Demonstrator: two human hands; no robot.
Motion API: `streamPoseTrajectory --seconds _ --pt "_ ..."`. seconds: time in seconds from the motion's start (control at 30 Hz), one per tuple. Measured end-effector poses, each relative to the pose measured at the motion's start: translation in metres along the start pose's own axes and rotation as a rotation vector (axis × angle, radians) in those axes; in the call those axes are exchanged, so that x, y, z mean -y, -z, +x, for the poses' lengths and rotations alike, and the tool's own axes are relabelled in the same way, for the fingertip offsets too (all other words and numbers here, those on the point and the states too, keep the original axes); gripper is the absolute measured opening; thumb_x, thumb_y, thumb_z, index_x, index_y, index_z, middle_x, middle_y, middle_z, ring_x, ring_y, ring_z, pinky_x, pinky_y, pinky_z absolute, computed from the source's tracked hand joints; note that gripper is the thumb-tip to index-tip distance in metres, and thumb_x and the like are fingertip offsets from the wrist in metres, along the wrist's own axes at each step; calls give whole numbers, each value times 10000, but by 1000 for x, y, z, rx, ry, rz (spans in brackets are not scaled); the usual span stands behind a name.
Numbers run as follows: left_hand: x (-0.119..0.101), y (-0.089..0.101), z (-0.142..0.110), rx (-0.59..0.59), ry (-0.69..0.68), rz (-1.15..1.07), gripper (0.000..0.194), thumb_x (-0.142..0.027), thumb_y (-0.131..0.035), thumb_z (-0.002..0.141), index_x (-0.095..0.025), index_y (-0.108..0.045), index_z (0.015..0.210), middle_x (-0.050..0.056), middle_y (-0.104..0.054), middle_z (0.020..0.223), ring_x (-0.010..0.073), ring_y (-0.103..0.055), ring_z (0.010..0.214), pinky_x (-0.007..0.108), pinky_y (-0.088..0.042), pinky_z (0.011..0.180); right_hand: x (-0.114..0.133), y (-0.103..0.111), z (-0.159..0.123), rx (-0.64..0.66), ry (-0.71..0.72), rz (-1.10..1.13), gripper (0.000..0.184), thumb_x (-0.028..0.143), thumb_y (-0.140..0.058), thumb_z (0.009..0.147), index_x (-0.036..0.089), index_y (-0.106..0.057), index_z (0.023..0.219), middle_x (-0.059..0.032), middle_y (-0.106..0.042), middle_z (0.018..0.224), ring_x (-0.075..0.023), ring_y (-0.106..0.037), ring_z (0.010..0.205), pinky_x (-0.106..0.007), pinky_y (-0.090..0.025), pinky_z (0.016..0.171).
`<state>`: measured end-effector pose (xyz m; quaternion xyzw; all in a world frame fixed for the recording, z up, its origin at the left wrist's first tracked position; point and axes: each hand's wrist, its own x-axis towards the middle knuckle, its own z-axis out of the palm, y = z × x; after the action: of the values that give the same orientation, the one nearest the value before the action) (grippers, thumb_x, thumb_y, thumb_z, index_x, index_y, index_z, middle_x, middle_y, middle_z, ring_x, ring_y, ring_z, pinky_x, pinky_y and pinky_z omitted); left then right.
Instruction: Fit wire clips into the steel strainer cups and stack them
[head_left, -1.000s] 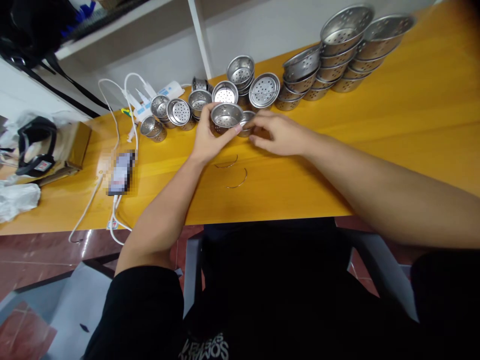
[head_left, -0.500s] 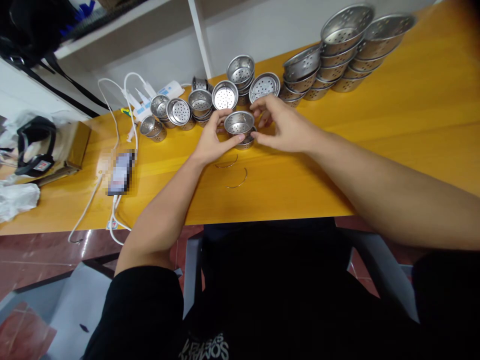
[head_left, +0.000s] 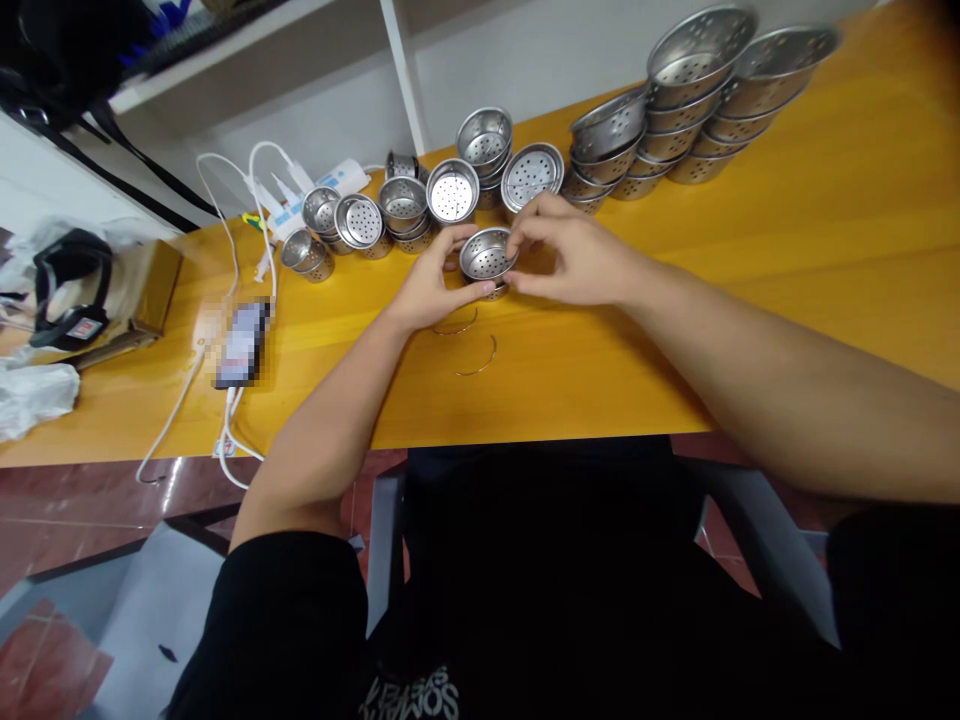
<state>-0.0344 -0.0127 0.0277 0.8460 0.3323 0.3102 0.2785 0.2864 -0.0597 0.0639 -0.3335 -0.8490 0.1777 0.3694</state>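
Observation:
Between my hands a perforated steel cup (head_left: pixel 487 256) sits in or on another perforated cup (head_left: pixel 498 291), whose lower wall shows under it. My left hand (head_left: pixel 439 283) grips the upper cup's left side, thumb along its front and fingers behind. With thumb and fingertips, my right hand (head_left: pixel 566 252) holds the same cup's right side at the rim. Just in front of the pair lie two thin curved wires, the nearer wire (head_left: pixel 491 358) and the farther wire (head_left: pixel 459 330), partly beside my left hand.
Stacked perforated cups (head_left: pixel 484 140) line the back of the yellow table (head_left: pixel 600 380), with taller stacks of wider cups (head_left: pixel 690 75) at the right. On the left are a phone (head_left: pixel 244 345), white cables, a power strip (head_left: pixel 341 180) and a cardboard box (head_left: pixel 154 290).
The upper cup has come down onto the lower one and slightly right, hiding more of it. My right hand's fingertips have closed in on its rim.

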Motion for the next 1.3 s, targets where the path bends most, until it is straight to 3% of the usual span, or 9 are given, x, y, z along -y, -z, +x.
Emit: streamPoseTrajectory --seconds 0.3,0.4,0.5,0.6,0.8,0.97,1.13,1.17,1.3 --pt "29 -5 5 -158 -9 -40 1143 -933 -1135 867 -344 -650 1718 190 -733 1748 433 -821 1539 634 -741 1291 0 -3 -2 102 -130 2 713 872 -933 1134 359 -865 1623 -177 -841 1546 -537 -757 1458 -770 -612 1336" --pt "41 -2 9 -276 73 -58 926 -816 -1133 956 -342 -668 1600 131 -761 1508 341 -852 1287 598 -752 1196 3 -2 -3 53 -140 -23 821 902 -888 1154 327 -801 1735 -192 -806 1633 -520 -787 1412 -746 -623 1328" --pt "30 1 9 -277 122 -102 558 -560 -1072 1066 -305 -698 1392 44 -776 1170 224 -807 1022 458 -757 1022 9 0 -2 3 -147 -53 752 857 -860 1189 315 -818 1710 -201 -825 1570 -528 -783 1416 -736 -623 1324" --pt "4 -1 6 -201 111 -130 320 -390 -992 1053 -269 -719 1167 22 -803 1027 188 -786 925 362 -728 894 11 -2 0 48 -119 -39 516 750 -810 1218 318 -913 1480 -182 -865 1407 -510 -818 1329 -725 -660 1255" --pt "-13 -2 5 -208 86 -73 424 -619 -932 1055 -272 -690 1027 39 -799 976 205 -739 861 401 -641 834 2 -14 0 149 -68 -24 438 634 -828 1169 293 -932 1424 -170 -890 1414 -470 -855 1303 -678 -690 1240" --pt "-11 42 6 -424 85 162 754 -1011 -708 1126 -308 -564 897 9 -583 832 235 -617 846 486 -538 891 0 -11 -1 144 -87 -29 428 660 -840 1189 305 -955 1397 -145 -924 1397 -434 -878 1221 -630 -714 1180" --pt "-29 114 -7 -861 94 344 615 -842 -834 1143 -328 -508 1057 54 -644 1174 280 -609 1163 579 -542 1227 3 -6 -2 201 -124 9 389 620 -869 1172 277 -953 1334 -143 -954 1298 -407 -906 1135 -591 -741 1102" --pt "-35 125 -14 -878 144 350 607 -798 -903 1109 -322 -527 1114 66 -647 1248 306 -605 1301 606 -512 1317 4 -6 -2 202 -129 14 376 606 -869 1168 278 -951 1333 -140 -957 1286 -407 -910 1128 -593 -745 1099" --pt "-53 143 -44 -510 331 286 696 -804 -1039 1038 -305 -611 1268 43 -719 1260 344 -600 1609 645 -496 1394 5 -6 -1 195 -142 33 351 550 -857 1153 281 -942 1362 -120 -961 1238 -394 -922 1097 -591 -761 1087"
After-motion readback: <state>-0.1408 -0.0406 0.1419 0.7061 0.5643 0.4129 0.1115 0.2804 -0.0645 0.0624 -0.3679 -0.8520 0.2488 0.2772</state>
